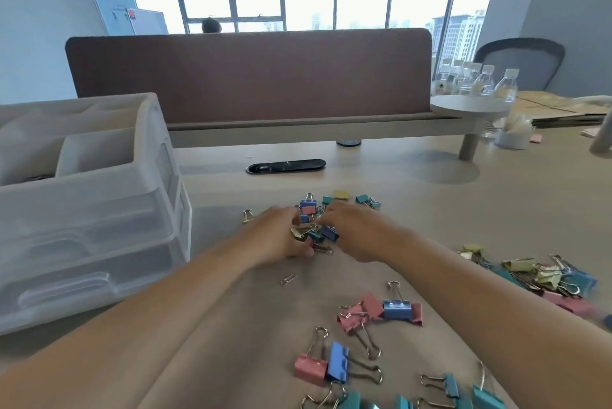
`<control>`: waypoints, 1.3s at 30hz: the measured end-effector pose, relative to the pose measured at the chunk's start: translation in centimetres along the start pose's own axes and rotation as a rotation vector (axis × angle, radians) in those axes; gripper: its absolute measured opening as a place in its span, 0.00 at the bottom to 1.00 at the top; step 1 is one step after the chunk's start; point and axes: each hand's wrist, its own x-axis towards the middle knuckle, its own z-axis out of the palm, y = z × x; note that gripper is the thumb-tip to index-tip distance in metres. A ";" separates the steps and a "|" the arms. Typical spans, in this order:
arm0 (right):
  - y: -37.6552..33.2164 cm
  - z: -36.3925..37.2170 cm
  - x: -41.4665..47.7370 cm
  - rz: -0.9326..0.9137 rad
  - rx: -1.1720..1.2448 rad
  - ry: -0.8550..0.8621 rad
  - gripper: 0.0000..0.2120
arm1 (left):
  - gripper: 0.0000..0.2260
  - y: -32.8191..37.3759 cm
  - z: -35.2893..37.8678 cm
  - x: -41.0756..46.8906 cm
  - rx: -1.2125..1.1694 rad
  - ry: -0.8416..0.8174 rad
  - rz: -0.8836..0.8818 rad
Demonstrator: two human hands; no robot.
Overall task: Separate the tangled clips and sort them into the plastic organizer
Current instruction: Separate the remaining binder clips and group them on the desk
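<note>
A tangled cluster of small binder clips, blue, pink, teal and gold, lies mid-desk. My left hand and my right hand close around it from both sides, fingers curled on the clips. The translucent plastic organizer with drawers and top compartments stands at the left. Larger loose clips lie nearer me: a pink and blue group, a pink and blue pair, teal ones at the bottom edge. Another tangled pile sits at the right.
A brown desk divider runs across the back with a cable slot in front. Several water bottles and a round white stand are at back right. A lone paper clip lies between my forearms.
</note>
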 end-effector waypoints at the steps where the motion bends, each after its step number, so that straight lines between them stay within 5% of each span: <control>1: 0.1 0.2 0.4 -0.015 -0.016 0.006 0.10 | 0.23 -0.3 0.3 0.3 0.001 -0.001 -0.001; 7: 0.6 0.1 1.3 -0.008 0.002 0.044 0.02 | 0.16 -1.3 1.1 1.1 -0.049 0.059 0.019; 15: 0.1 -1.2 1.4 0.125 0.306 0.135 0.10 | 0.05 -2.4 0.9 1.1 -0.150 0.087 -0.021; 23: -0.2 -0.4 2.6 0.025 0.083 -0.004 0.10 | 0.06 -2.3 -0.3 0.4 -0.211 0.156 -0.053; 28: -0.4 0.6 3.1 0.007 0.043 -0.077 0.20 | 0.05 -2.3 -0.7 -0.4 -0.219 0.176 -0.068; 39: -0.6 -0.5 2.5 0.034 0.113 0.042 0.06 | 0.04 -2.3 -1.2 -1.0 -0.267 0.224 -0.088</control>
